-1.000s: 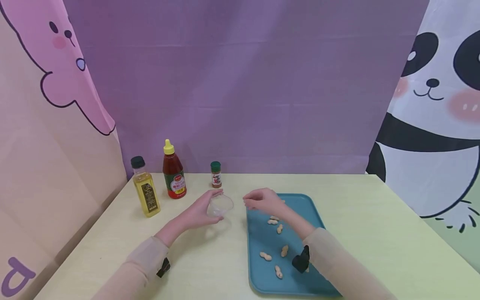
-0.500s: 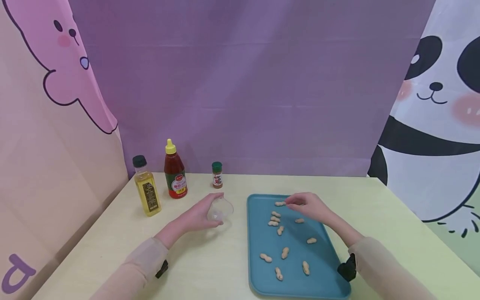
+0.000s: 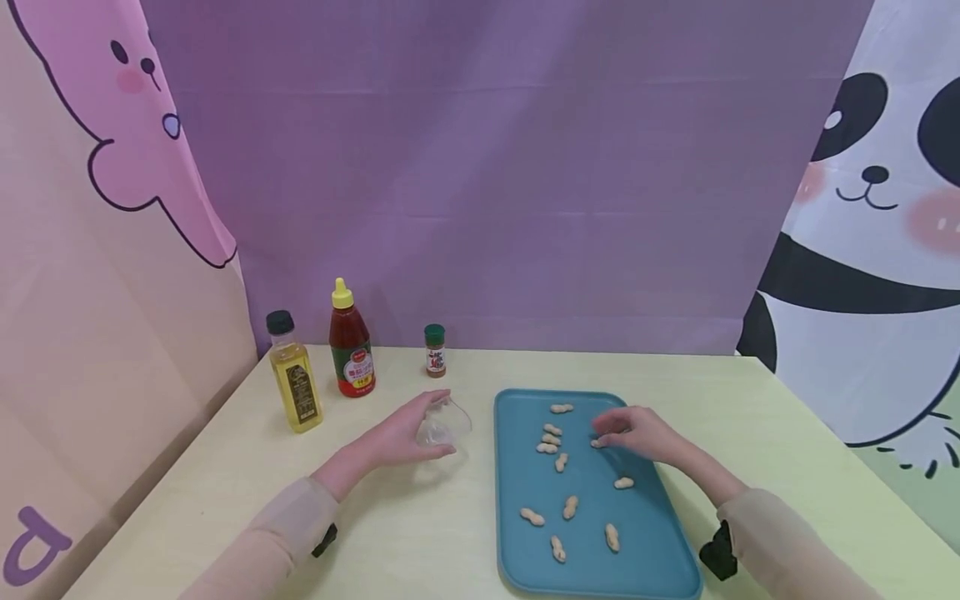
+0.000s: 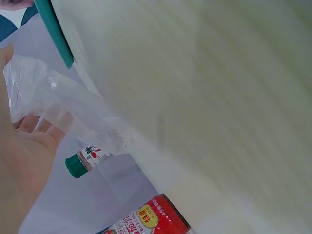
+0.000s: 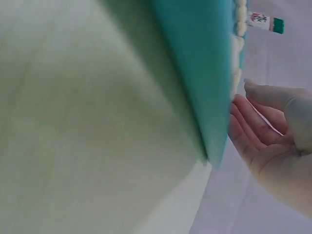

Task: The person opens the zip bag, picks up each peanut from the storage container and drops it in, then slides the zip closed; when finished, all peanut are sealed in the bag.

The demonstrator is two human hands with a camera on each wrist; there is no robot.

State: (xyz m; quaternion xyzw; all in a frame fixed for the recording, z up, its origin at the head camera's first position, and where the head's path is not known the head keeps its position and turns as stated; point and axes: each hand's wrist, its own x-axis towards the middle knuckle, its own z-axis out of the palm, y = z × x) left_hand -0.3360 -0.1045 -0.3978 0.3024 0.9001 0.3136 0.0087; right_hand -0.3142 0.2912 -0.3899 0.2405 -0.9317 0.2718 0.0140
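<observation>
My left hand (image 3: 397, 433) holds a clear plastic bag (image 3: 441, 430) above the table, left of the blue tray (image 3: 592, 533). In the left wrist view the bag (image 4: 83, 107) looks thin and wrinkled, with fingers showing through it. Over the tray's upper right part is my right hand (image 3: 641, 435), its thumb and fingertips around a peanut (image 3: 596, 443) that is partly hidden. A gap shows between thumb and fingers of the right hand (image 5: 268, 117) in the right wrist view. Several other peanuts (image 3: 570, 507) lie scattered on the tray.
Behind the left hand stand an oil bottle (image 3: 295, 379), a red sauce bottle (image 3: 351, 346) with a yellow cap and a small green-capped spice jar (image 3: 435, 354). The pale table (image 3: 772, 433) extends right of the tray. A purple cloth (image 3: 487, 167) hangs behind it.
My right hand has moved from beside the bag over to the tray, past the top peanut, then down and right to another. The left hand stays nearly still with the bag.
</observation>
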